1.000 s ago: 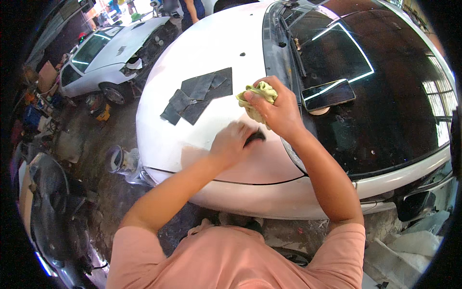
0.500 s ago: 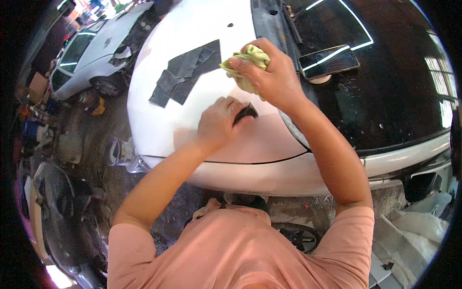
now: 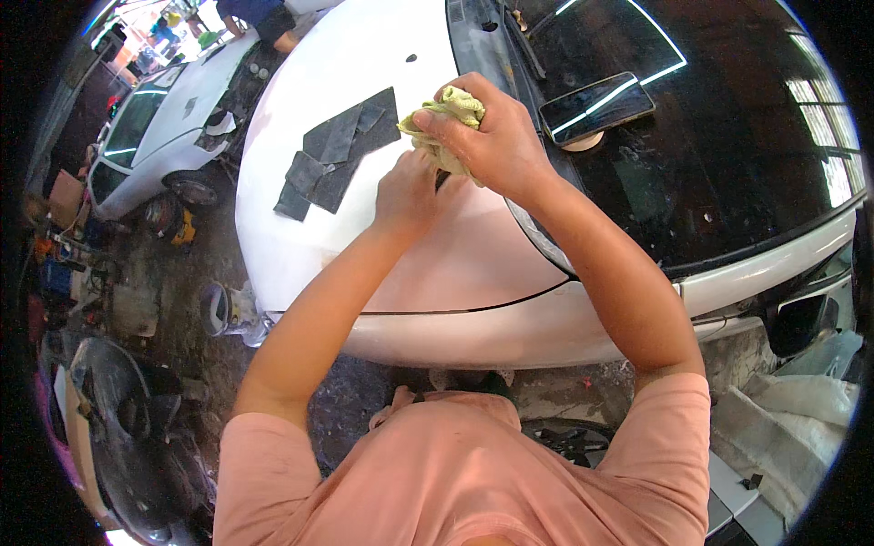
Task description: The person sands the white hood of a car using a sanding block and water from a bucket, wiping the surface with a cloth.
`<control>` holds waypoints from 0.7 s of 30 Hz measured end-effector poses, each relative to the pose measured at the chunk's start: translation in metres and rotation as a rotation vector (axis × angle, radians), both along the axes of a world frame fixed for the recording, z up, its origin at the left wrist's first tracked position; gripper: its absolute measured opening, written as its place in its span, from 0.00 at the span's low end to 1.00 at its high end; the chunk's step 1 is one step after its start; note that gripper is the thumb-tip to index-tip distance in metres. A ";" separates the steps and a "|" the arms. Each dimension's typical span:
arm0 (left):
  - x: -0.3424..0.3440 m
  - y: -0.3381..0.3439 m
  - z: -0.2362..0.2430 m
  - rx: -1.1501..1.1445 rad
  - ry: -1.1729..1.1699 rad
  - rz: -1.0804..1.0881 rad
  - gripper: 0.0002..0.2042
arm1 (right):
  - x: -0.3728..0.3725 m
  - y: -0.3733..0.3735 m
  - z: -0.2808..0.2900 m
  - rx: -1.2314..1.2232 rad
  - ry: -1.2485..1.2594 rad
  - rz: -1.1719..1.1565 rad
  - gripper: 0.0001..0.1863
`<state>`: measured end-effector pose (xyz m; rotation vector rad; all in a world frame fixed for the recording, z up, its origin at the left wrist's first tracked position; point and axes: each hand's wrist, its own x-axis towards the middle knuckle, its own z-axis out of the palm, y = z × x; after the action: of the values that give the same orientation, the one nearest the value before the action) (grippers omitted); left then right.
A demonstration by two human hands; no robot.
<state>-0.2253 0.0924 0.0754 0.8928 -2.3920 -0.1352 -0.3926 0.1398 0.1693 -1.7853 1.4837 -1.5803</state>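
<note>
My right hand (image 3: 492, 141) grips a crumpled yellow-green cloth (image 3: 461, 106) over the white car hood (image 3: 350, 45). My left hand (image 3: 407, 189), slightly below and left of it, rests on the hood with curled fingers on a small black piece (image 3: 442, 180), mostly hidden by both hands. A pinkish patch (image 3: 455, 264) shows on the hood beneath them. Black sheets (image 3: 332, 155) lie overlapping left of my hands. A phone (image 3: 596, 109) rests on a round pale object at the windshield.
The dark windshield (image 3: 728, 146) spreads to the right. Another white car (image 3: 182, 114) stands at upper left, near a person (image 3: 255, 20) in dark clothing. A bucket (image 3: 228, 309) sits beside the hood. Dark panels (image 3: 127, 437) lie at lower left, pale sheeting (image 3: 783, 409) at lower right.
My right hand has moved up and left with the cloth. My left hand has moved upward across the hood with the black piece, now closer beneath the cloth.
</note>
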 end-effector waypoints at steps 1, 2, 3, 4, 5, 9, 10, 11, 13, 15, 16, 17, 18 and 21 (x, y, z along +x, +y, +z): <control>-0.002 -0.002 -0.001 0.003 -0.013 0.035 0.18 | 0.001 0.000 -0.001 0.017 0.000 -0.007 0.24; -0.001 -0.003 -0.002 0.006 -0.026 0.073 0.18 | 0.003 -0.001 -0.002 0.034 -0.001 -0.013 0.24; 0.002 0.008 -0.007 0.023 -0.013 0.027 0.17 | -0.003 -0.001 -0.004 0.053 0.007 -0.034 0.24; 0.024 0.034 -0.008 0.031 -0.013 0.004 0.16 | -0.003 0.000 -0.002 0.055 0.016 -0.033 0.24; 0.035 0.046 -0.010 0.042 -0.012 -0.030 0.15 | -0.005 0.004 0.002 0.060 0.028 -0.041 0.24; 0.024 0.034 -0.001 0.051 -0.009 0.038 0.16 | 0.001 0.006 0.006 0.078 -0.029 -0.018 0.23; 0.005 0.010 0.005 0.073 -0.031 0.093 0.17 | 0.003 0.001 -0.001 0.043 -0.045 0.005 0.23; -0.005 -0.004 0.010 0.095 -0.053 0.143 0.18 | 0.005 -0.002 -0.002 0.051 -0.007 0.005 0.22; -0.011 -0.002 0.011 0.136 -0.068 0.176 0.18 | 0.002 -0.003 -0.006 0.080 0.080 -0.015 0.21; -0.006 0.011 0.005 0.102 -0.036 0.135 0.18 | -0.001 -0.003 -0.009 0.056 0.024 -0.013 0.23; 0.015 0.033 -0.005 0.045 -0.002 0.082 0.17 | -0.003 -0.002 -0.012 0.043 -0.013 -0.013 0.24; 0.028 0.045 -0.012 -0.004 0.030 0.025 0.17 | -0.002 0.001 -0.011 0.041 0.003 -0.013 0.24; 0.030 0.046 -0.011 0.016 0.026 0.027 0.17 | 0.000 0.004 -0.003 0.041 0.021 -0.014 0.24; 0.015 0.026 -0.003 0.020 0.065 0.037 0.16 | 0.001 0.002 -0.004 0.009 0.057 -0.013 0.25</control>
<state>-0.2101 0.1183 0.0721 0.9268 -2.3168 -0.1713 -0.3912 0.1416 0.1657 -1.8338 1.5292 -1.5378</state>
